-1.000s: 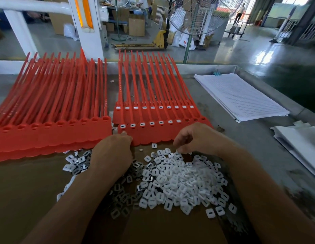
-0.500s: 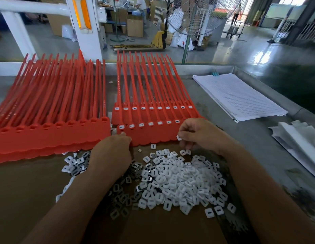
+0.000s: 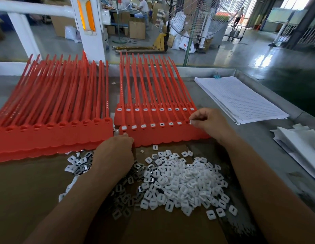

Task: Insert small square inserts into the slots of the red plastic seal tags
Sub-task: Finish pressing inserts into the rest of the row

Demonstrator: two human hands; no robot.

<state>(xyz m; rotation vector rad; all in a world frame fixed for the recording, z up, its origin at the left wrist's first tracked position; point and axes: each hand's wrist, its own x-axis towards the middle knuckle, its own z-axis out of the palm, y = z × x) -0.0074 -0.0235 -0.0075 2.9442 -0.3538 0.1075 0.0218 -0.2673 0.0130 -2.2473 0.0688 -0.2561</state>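
Right hand (image 3: 208, 123): middle right of the frame, thumb and forefinger pinching one white insert (image 3: 190, 122) at the right end of the near tag strip's (image 3: 162, 136) slot row.
Left hand (image 3: 116, 152): centre, back toward the camera, fingers curled at the strip's lower left edge, thumb tip on it; whether it grips is hidden.
Slots: those left of the right hand already hold white inserts.
Insert pile (image 3: 184, 184): on brown cardboard (image 3: 30, 191), below both hands, between the forearms.
Edges: a larger red tag stack (image 3: 52, 134) lies just left of the strip; a paper stack (image 3: 241, 99) sits right, with bare grey worktop (image 3: 258, 143) below it.
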